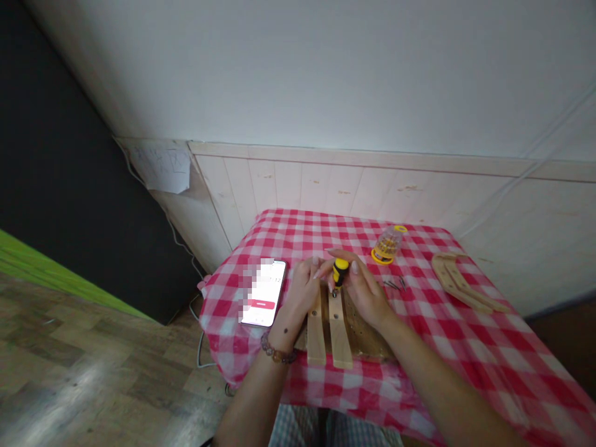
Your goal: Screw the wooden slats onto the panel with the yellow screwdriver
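Observation:
A short screwdriver with a yellow and black handle stands upright over two pale wooden slats that lie on a darker wooden board. My right hand is closed round the handle from the right. My left hand rests on the left slat, and its fingertips touch the handle or the screw below it. A beaded bracelet is on my left wrist.
A lit phone lies left of my hands on the red checked tablecloth. A clear bit holder with a yellow lid lies behind, several dark screws to its right. Curved wooden pieces lie at the far right.

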Demonstrator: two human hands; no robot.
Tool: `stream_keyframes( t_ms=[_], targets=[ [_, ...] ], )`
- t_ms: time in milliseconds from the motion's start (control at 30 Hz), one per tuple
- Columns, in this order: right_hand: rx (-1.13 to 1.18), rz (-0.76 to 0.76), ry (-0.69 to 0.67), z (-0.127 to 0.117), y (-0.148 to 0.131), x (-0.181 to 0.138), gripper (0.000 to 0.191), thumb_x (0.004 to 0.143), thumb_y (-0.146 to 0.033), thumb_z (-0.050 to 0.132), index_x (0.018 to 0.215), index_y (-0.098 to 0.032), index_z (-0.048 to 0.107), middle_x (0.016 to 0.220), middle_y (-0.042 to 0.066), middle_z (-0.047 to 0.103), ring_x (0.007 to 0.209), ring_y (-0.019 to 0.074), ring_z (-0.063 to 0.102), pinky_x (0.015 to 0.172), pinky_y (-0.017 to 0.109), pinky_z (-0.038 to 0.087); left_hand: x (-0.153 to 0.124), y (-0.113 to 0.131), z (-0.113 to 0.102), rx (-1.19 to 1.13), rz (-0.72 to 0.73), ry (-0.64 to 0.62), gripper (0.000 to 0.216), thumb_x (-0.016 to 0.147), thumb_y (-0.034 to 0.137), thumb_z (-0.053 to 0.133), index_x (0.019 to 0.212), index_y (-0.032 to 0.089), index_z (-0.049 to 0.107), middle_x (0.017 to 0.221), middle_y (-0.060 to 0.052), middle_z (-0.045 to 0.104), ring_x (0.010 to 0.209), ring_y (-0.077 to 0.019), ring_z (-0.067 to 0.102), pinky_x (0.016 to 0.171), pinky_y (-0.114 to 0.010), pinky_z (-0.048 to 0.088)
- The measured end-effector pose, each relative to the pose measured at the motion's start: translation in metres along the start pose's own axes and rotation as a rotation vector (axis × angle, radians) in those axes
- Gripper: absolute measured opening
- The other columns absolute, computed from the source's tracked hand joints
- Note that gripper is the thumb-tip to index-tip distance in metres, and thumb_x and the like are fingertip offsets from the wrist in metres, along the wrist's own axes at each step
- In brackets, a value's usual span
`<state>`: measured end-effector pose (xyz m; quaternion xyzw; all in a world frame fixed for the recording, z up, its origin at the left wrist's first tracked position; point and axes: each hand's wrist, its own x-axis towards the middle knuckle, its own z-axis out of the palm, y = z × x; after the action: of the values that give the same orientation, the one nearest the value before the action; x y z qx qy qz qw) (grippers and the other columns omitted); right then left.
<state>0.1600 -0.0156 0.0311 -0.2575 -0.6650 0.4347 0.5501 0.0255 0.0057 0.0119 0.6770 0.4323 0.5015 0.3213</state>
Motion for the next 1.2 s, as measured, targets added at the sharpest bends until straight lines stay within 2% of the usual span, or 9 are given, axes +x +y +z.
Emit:
stream_keyframes(
  t_ms=[133, 333, 467, 567, 733, 867, 967, 1067, 1200],
  targets=[
    [-0.012, -0.017, 0.013, -0.0024, -0.0014, 0.0025, 0.032, 0.098, -0.056, 0.052, 0.113, -0.031, 0.064, 0.093, 0.003, 0.071, 0.075, 0.0183, 0.066, 0.072, 0.036, 0.056, -0.0006, 0.0, 0.0, 0.012, 0.008, 0.018, 0.048, 0.102, 0.039, 0.03, 0.061, 0.022, 0.048, 0.059, -0.001, 0.058, 0.055, -0.0166, 0.051, 0.056, -0.027, 0.039],
    [0.024, -0.017, 0.113, -0.0068, 0.0031, 0.0041, 0.031, 0.087, -0.055, 0.069, 0.104, -0.029, 0.066, 0.091, 0.002, 0.071, 0.078, 0.0175, 0.068, 0.073, 0.034, 0.058, -0.0005, -0.0008, 0.0004, 0.03, 0.017, 0.037, 0.054, 0.104, 0.047, 0.025, 0.064, 0.022, 0.05, 0.06, -0.002, 0.058, 0.055, -0.0174, 0.052, 0.054, -0.029, 0.036],
    [-0.027, 0.016, 0.084, -0.0068, 0.0049, -0.0002, 0.039, 0.09, -0.062, 0.06, 0.108, -0.029, 0.07, 0.102, 0.006, 0.072, 0.097, 0.023, 0.069, 0.088, 0.042, 0.057, -0.0003, 0.001, -0.0007, 0.039, 0.01, 0.026, 0.052, 0.104, 0.046, 0.029, 0.061, 0.023, 0.047, 0.059, -0.002, 0.059, 0.057, -0.0176, 0.053, 0.055, -0.029, 0.037],
    [-0.081, 0.034, 0.095, -0.0074, 0.0039, -0.0014, 0.04, 0.097, -0.06, 0.05, 0.11, -0.029, 0.072, 0.109, 0.007, 0.073, 0.107, 0.0241, 0.068, 0.097, 0.044, 0.053, -0.001, 0.0008, -0.0009, 0.042, 0.005, 0.031, 0.051, 0.104, 0.044, 0.029, 0.061, 0.023, 0.049, 0.062, -0.003, 0.062, 0.06, -0.0185, 0.054, 0.057, -0.029, 0.04],
    [-0.099, -0.011, 0.121, -0.008, 0.0002, 0.0025, 0.034, 0.087, -0.058, 0.067, 0.102, -0.028, 0.071, 0.098, 0.006, 0.074, 0.094, 0.0234, 0.07, 0.083, 0.039, 0.059, -0.0033, -0.0028, 0.002, 0.05, -0.02, 0.067, 0.048, 0.103, 0.044, 0.032, 0.071, 0.021, 0.059, 0.068, -0.005, 0.066, 0.064, -0.0203, 0.058, 0.06, -0.03, 0.043],
    [-0.048, -0.076, 0.164, -0.0046, -0.0014, 0.0048, 0.026, 0.084, -0.048, 0.075, 0.096, -0.03, 0.063, 0.091, 0.0, 0.063, 0.085, 0.017, 0.067, 0.076, 0.032, 0.058, -0.005, -0.0028, 0.003, 0.06, -0.044, 0.096, 0.048, 0.103, 0.042, 0.03, 0.075, 0.02, 0.061, 0.074, -0.007, 0.068, 0.07, -0.0217, 0.061, 0.064, -0.031, 0.047],
    [0.068, -0.074, 0.144, -0.0025, -0.0024, 0.0055, 0.023, 0.09, -0.041, 0.07, 0.102, -0.032, 0.052, 0.096, -0.004, 0.057, 0.077, 0.0125, 0.068, 0.072, 0.03, 0.057, -0.0051, -0.0021, 0.0015, 0.071, -0.04, 0.075, 0.047, 0.103, 0.04, 0.031, 0.074, 0.019, 0.061, 0.075, -0.007, 0.067, 0.073, -0.0221, 0.061, 0.068, -0.032, 0.048],
    [0.101, -0.05, 0.072, -0.0017, -0.0037, 0.005, 0.024, 0.096, -0.042, 0.063, 0.105, -0.033, 0.043, 0.099, -0.003, 0.064, 0.07, 0.0123, 0.067, 0.07, 0.032, 0.057, -0.005, -0.0031, 0.0006, 0.086, -0.038, 0.062, 0.043, 0.102, 0.04, 0.034, 0.075, 0.02, 0.061, 0.076, -0.006, 0.066, 0.074, -0.0219, 0.061, 0.069, -0.033, 0.047],
    [0.008, -0.021, 0.01, -0.0012, -0.0035, 0.0006, 0.028, 0.098, -0.056, 0.051, 0.111, -0.031, 0.049, 0.09, 0.001, 0.07, 0.076, 0.0194, 0.067, 0.075, 0.039, 0.057, -0.0056, -0.0065, 0.0023, 0.095, -0.041, 0.039, 0.044, 0.103, 0.035, 0.032, 0.068, 0.021, 0.054, 0.066, -0.003, 0.059, 0.065, -0.02, 0.056, 0.063, -0.031, 0.044]
  ],
)
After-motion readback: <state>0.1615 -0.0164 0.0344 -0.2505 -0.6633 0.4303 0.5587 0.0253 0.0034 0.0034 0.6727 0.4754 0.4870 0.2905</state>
